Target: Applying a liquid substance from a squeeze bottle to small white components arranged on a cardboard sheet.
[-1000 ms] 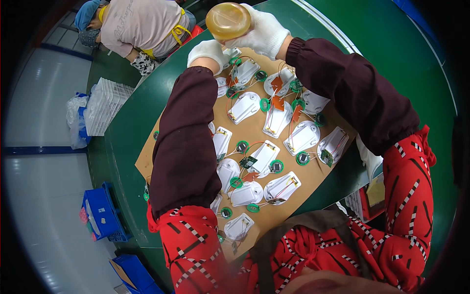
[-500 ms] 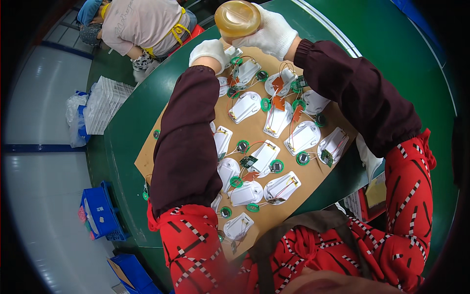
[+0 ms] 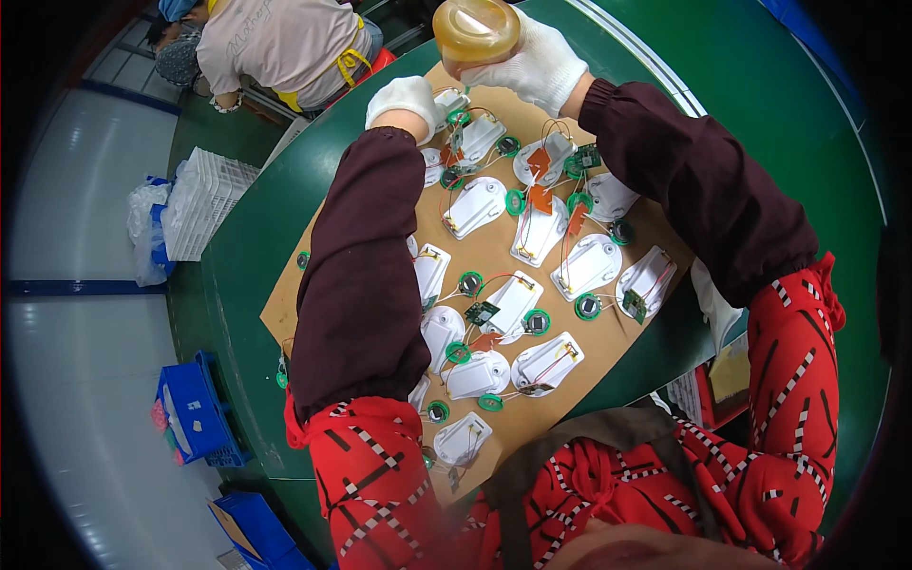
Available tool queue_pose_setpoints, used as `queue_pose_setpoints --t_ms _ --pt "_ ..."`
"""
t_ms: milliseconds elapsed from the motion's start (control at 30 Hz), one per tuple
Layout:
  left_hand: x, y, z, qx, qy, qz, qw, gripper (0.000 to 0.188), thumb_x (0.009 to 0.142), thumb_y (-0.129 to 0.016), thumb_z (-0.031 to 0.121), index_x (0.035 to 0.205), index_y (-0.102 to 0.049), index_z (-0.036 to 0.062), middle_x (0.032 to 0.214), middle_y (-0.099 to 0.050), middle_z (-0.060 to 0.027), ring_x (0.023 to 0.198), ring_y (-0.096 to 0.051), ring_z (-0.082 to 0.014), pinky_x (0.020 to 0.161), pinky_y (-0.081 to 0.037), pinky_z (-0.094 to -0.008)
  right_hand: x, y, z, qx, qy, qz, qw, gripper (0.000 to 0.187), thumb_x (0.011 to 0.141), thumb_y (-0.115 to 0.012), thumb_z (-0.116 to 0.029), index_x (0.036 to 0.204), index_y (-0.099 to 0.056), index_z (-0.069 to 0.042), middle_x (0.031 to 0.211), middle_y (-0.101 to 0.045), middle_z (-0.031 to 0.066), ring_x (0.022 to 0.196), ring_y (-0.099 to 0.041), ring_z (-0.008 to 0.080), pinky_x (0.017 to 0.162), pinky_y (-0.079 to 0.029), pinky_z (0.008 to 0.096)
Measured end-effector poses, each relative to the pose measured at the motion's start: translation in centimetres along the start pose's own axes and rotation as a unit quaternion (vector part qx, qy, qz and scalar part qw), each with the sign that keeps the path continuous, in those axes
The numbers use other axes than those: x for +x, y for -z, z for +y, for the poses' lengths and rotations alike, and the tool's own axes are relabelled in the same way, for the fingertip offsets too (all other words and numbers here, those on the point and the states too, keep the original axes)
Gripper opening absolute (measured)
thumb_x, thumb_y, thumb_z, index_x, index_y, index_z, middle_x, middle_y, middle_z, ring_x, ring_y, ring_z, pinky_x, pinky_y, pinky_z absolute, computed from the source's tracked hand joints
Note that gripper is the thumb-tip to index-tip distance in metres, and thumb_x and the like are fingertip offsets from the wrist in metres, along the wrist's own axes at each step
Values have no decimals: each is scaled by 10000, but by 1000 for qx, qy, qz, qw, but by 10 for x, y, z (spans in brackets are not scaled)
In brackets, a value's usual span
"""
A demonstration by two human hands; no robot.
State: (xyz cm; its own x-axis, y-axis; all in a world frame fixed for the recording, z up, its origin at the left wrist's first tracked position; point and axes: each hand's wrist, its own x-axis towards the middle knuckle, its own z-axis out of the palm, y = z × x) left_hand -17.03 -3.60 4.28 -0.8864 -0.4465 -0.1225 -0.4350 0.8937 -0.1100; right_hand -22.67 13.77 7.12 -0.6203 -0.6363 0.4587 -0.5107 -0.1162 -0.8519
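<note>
My right hand (image 3: 540, 65), in a white glove, is closed around a squeeze bottle (image 3: 477, 36) of amber liquid, held base-up over the far end of a brown board (image 3: 608, 366). My left hand (image 3: 404, 98), also gloved, is curled beside a white plastic housing (image 3: 449, 103) at that far end. Its fingertips are hidden, so what it grips does not show. Several more white housings (image 3: 475, 207) lie on the board, wired to round green-rimmed parts (image 3: 537, 322), small green circuit boards (image 3: 482, 313) and orange pieces (image 3: 541, 199).
The board lies on a dark green table (image 3: 256, 351). Left of it are stacked white crates (image 3: 204, 204) with plastic bags (image 3: 147, 223), and blue bins (image 3: 195, 408). At the far left a co-worker (image 3: 275, 47) bends forward. A red container (image 3: 717, 394) sits at the near right.
The bottle and my right hand have shifted a little to the right and away from me. My left hand stays nearly in place. The co-worker's arm has moved up and left.
</note>
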Motion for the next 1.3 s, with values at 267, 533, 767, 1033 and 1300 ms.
queue_pose_setpoints --t_ms 267,533,767,1033,1300 --pt "-4 -3 6 -3 18 9 1000 313 730 -598 321 938 -662 97 962 -626 -144 908 -599 -277 796 -464 -353 -4 37 -1 71 -21 4 997 534 619 -759 -131 1088 -517 -45 1005 -590 75 909 -561 152 819 -446 300" --pt "-10 -3 2 -36 34 -8 999 339 766 -546 303 1025 -626 100 1042 -597 -151 979 -567 -282 840 -440 -354 -16 86 -30 217 -57 104 969 314 732 -693 -158 1002 -569 -57 921 -601 41 839 -590 159 722 -488 285" --pt "-8 -18 -3 -14 46 5 999 267 768 -571 231 975 -642 77 1023 -604 -160 961 -583 -293 818 -459 -358 -18 33 -24 38 -157 57 985 410 662 -745 -134 1020 -565 -43 924 -612 37 832 -572 127 739 -468 272" --pt "-2 -14 -1 -24 27 18 999 306 721 -625 294 953 -651 96 994 -611 -159 939 -584 -299 809 -460 -364 2 7 6 138 -4 -30 990 381 650 -727 -79 993 -568 -42 915 -624 47 848 -583 138 787 -452 282" --pt "-1 -15 -2 -31 24 22 999 302 715 -635 293 951 -655 106 988 -615 -152 931 -587 -293 801 -463 -359 -1 1 1 79 -31 9 996 500 628 -749 -122 1072 -530 -53 976 -609 60 900 -573 144 829 -438 277"
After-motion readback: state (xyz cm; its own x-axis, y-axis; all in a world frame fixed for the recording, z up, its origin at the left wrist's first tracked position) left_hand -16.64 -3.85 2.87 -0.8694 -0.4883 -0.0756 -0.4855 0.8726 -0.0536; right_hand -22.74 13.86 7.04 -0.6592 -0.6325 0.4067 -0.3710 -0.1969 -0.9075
